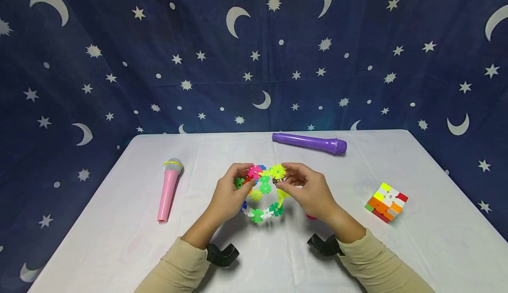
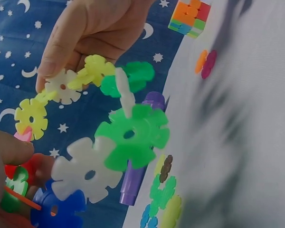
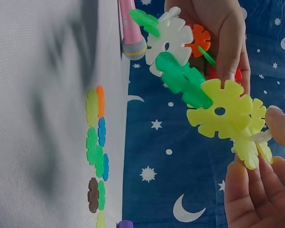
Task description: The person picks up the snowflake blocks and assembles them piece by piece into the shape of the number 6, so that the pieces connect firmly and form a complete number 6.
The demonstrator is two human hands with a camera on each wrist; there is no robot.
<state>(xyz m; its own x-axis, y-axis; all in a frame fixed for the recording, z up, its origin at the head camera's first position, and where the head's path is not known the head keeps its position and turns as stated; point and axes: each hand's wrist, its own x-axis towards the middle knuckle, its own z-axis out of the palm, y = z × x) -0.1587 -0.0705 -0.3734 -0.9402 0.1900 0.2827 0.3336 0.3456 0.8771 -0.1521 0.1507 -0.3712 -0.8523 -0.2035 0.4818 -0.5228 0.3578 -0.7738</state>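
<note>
A ring of interlocking plastic snowflake discs (image 1: 257,216) in green, white, yellow, blue, red and pink hangs between both hands above the table. On its left side, my left hand (image 1: 227,196) grips the ring near the pink, red and green discs. My right hand (image 1: 315,194) pinches the ring's upper right part between thumb and fingers, at a white disc (image 2: 69,95) beside yellow ones. In the right wrist view, a yellow disc (image 3: 206,107) is linked to green and white discs leading toward the left hand.
Several loose discs (image 3: 92,147) lie on the white table (image 1: 99,240) beyond the ring; an orange and magenta pair (image 2: 209,65) lies by the right wrist. A pink toy microphone (image 1: 168,194) lies left, a purple one (image 1: 305,142) at the back, a puzzle cube (image 1: 386,202) right.
</note>
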